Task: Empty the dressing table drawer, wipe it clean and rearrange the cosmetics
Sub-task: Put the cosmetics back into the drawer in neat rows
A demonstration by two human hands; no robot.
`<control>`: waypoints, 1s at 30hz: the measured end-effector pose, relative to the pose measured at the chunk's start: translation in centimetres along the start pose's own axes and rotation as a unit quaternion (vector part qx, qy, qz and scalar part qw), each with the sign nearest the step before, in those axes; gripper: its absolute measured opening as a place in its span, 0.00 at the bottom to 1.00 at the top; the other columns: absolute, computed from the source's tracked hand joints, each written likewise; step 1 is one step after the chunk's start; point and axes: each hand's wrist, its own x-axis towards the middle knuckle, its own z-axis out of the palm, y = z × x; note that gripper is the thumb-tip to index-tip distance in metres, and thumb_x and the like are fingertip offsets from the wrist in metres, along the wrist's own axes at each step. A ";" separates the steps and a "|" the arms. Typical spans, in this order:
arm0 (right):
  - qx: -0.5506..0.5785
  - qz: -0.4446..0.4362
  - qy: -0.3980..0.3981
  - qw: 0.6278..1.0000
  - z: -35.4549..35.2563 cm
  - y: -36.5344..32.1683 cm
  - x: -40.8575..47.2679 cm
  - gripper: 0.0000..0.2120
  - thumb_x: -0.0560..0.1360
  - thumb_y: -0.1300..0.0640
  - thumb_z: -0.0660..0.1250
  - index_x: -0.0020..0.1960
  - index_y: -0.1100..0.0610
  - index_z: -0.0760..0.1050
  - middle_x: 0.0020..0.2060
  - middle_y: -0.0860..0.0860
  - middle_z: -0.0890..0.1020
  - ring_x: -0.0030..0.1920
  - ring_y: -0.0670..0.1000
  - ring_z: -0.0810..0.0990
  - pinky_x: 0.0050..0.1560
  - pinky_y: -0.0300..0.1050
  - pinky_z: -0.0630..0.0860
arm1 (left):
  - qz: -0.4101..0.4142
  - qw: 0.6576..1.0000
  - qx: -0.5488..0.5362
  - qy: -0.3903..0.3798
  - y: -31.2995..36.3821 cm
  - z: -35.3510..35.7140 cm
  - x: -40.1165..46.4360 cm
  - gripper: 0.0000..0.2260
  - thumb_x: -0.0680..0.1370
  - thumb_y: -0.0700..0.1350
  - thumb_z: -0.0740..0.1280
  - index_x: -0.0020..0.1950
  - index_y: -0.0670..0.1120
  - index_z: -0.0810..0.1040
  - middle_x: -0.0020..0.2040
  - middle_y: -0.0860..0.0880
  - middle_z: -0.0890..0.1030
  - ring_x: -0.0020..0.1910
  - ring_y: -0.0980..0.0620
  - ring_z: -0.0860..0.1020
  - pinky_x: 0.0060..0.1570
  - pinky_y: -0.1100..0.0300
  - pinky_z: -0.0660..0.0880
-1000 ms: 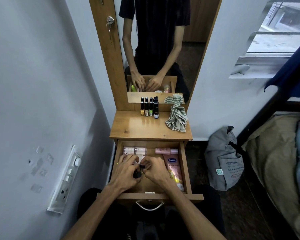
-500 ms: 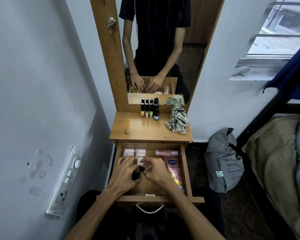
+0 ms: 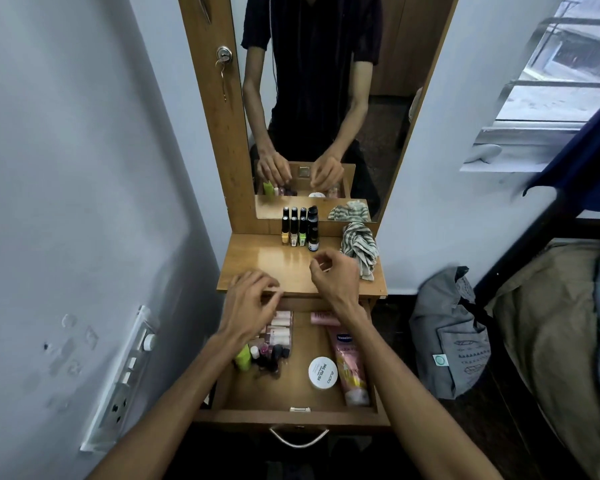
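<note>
The pink tube [image 3: 347, 362] says Vaseline; at its 9 o'clock, a white jar [image 3: 323, 372] says nail polish. Left hand [image 3: 248, 299] and right hand [image 3: 336, 277] are apart, loosely curled, holding nothing I can see.

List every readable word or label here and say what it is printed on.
"Vaseline": pink lotion tube in the open drawer.
"NAIL POLISH": lid of the round white tub; its other print is too small.
Small bottles on the tabletop: labels blurred, unreadable.

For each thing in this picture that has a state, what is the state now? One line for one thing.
Drawer: pulled open, cosmetics inside.
White jar: lid on, in the drawer.
Pink tube: lying flat in the drawer.
Four bottles: upright, capped, on the tabletop.
Striped cloth: crumpled on the tabletop.
Left hand: curled, grip unclear.
Right hand: curled, grip unclear.
</note>
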 end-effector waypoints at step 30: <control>0.049 -0.006 0.048 0.998 -1.1 0.0 1.5 0.05 0.70 0.49 0.73 0.43 0.48 0.84 0.34 0.38 0.83 0.37 0.38 0.82 0.39 0.39 0.81 | -0.069 0.994 0.044 -0.070 1.8 -0.7 13.9 0.16 0.82 0.44 0.63 0.70 0.46 0.73 0.63 0.46 0.77 0.59 0.46 0.77 0.59 0.48 0.75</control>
